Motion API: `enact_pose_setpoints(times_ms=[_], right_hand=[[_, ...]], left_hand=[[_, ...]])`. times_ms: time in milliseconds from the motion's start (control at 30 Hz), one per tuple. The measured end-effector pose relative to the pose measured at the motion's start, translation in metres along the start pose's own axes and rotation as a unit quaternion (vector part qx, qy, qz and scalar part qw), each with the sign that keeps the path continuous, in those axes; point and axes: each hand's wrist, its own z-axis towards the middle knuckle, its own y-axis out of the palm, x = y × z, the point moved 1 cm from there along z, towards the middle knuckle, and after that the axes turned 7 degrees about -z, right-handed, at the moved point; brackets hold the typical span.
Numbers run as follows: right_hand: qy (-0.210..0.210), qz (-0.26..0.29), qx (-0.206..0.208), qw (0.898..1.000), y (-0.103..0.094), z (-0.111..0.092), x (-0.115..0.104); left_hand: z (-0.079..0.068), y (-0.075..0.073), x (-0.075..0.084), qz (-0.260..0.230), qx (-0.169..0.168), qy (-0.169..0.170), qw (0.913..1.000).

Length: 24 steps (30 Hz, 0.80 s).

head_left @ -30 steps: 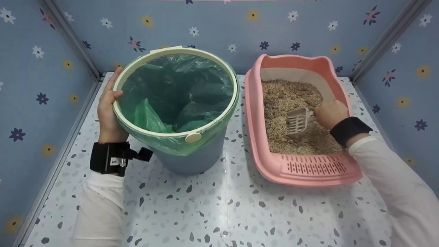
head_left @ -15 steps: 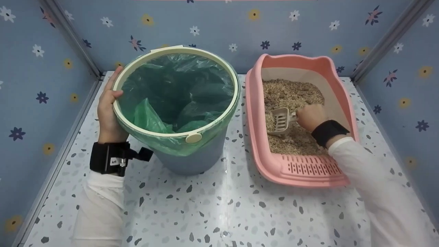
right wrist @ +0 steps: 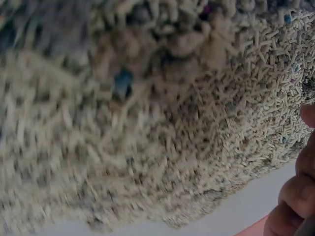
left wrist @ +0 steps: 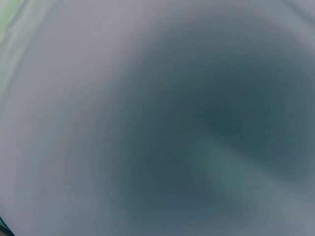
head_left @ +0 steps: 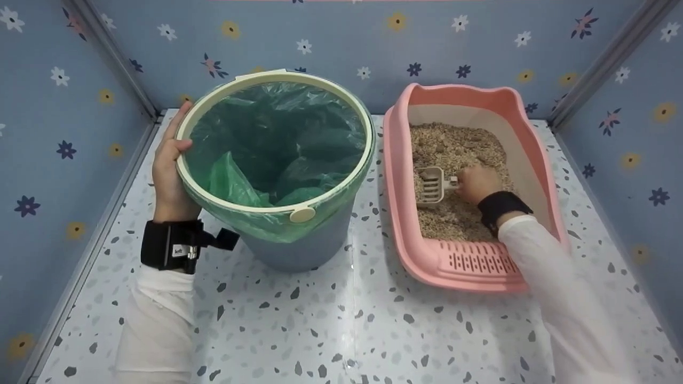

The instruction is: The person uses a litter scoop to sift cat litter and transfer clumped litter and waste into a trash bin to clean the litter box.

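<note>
My left hand (head_left: 172, 173) holds the side of a blue trash bin (head_left: 299, 250), its thumb at the cream rim and its fingers along the outside. A green plastic bag (head_left: 235, 184) lines the bin and folds over its rim. In the pink litter box (head_left: 397, 213), my right hand (head_left: 477, 182) grips the handle of a beige slotted litter scoop (head_left: 431, 186). The scoop's head lies in the tan litter (head_left: 453, 144), near the box's left wall. Curled fingers (right wrist: 300, 194) show at the right wrist view's edge, beside the litter (right wrist: 206, 123). The bin's blurred wall (left wrist: 74, 123) fills the left wrist view.
The box's front ledge (head_left: 480, 261) has slots. Bin and box stand side by side on a speckled white surface (head_left: 299, 330), with a gap between them. Blue floral panels (head_left: 341, 37) enclose the back and both sides.
My right hand has moved left with the scoop, through the litter toward the box's left wall; in the last half second it shifted only slightly. My left hand and the bin stay in place.
</note>
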Motion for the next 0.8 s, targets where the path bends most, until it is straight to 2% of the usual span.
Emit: enact_pose_setpoints(times_ms=[67, 167, 500, 800], right_hand=[[0.008, 0.025, -0.022, 0.999, 0.002, -0.001, 0.002], [0.009, 0.045, -0.030, 0.999, 0.006, -0.002, 0.005], [-0.005, 0.040, -0.006, 0.999, 0.015, -0.004, 0.008], [0.029, 0.088, 0.021, 0.995, 0.011, -0.006, 0.008]], left_hand=[[0.001, 0.000, 0.000, 0.001, -0.002, -0.002, 1.0000], [0.001, 0.001, 0.000, -0.001, -0.003, -0.004, 1.0000], [0.000, -0.001, 0.000, -0.017, 0.002, 0.001, 0.9998], [0.001, 0.000, -0.001, -0.023, 0.003, 0.000, 0.9997]])
